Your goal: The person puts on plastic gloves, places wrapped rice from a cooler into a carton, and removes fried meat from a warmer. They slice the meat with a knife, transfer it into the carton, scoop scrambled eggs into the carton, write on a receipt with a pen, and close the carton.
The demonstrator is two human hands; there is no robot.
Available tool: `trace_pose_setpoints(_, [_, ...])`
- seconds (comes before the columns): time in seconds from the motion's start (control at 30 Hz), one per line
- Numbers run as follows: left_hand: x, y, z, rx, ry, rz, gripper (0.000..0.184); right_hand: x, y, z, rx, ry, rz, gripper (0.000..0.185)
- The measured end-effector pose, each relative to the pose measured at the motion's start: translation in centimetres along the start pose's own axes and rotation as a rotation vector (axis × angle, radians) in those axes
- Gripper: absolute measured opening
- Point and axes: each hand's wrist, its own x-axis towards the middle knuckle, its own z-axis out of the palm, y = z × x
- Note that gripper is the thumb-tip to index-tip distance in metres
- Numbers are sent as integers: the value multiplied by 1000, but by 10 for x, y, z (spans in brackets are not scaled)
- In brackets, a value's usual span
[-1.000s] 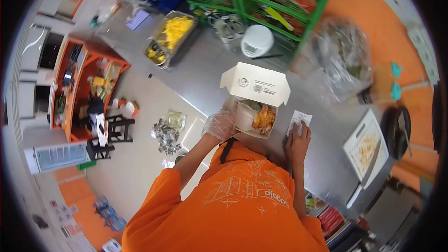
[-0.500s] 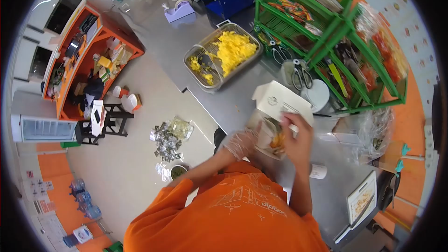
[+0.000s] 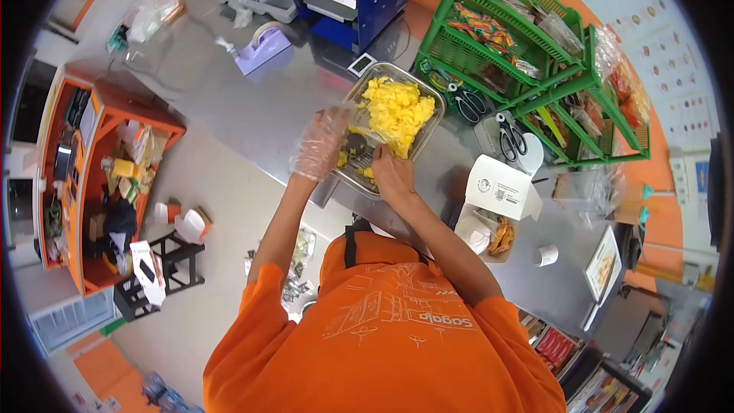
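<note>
A clear tray [image 3: 437, 124] holds yellow scrambled egg [image 3: 397, 116], heaped at its far right. My left hand [image 3: 323, 144], in a clear plastic glove, is over the tray's left edge. Its fingers are smeared by motion, and see-through plastic shows beside them. My bare right hand [image 3: 394, 177] is at the tray's near edge with its fingers curled in; what they hold is hidden. Between the hands a dark round piece [image 3: 355, 144] lies in the tray among bits of egg. To the right stands an open white food box [image 3: 501, 187] with a white packet and fried brown food [image 3: 501, 235] inside.
Behind the tray stand a blue and red sealing machine [image 3: 348, 0] and a purple tape dispenser [image 3: 261, 47]. Green racks [image 3: 505, 53] with packets and black-handled scissors [image 3: 511, 138] are at right. A white cup [image 3: 546, 255] and a cutting board [image 3: 602, 264] are further along the steel counter.
Both hands have left the food box and moved left to the egg tray. The box now stands open by itself. The view has shifted with the head.
</note>
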Motion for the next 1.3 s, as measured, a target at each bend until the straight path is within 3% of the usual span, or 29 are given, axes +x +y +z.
trace_pose_setpoints(0.07, [20, -7, 0, 90, -119, 158, 53, 4, -3, 4, -29, 15, 11, 20])
trace_pose_setpoints(0.17, [44, -37, 30, 232, -121, 373, 52, 3, -8, 3, -15, -10, 20, 19])
trace_pose_setpoints(0.37, [65, -52, 40, -7, -294, 310, 36, -21, -30, -3, 97, -46, 115, 23])
trace_pose_setpoints(0.57, [58, -51, 48, -186, -43, 420, 31, -9, -41, 3, -77, 61, 191, 26])
trace_pose_setpoints(0.8, [50, -43, 49, -428, 113, 343, 34, 38, -31, 19, -106, 22, 224, 18])
trace_pose_setpoints(1.0, [46, -41, 53, -566, 194, 215, 28, 35, -11, 7, -163, -101, -63, 14])
trace_pose_setpoints(1.17, [44, -43, 63, -674, 177, 73, 30, 25, -12, 11, -197, -227, -254, 21])
trace_pose_setpoints(1.3, [42, -41, 51, -687, 234, 37, 36, 22, -28, -10, -15, -239, -316, 31])
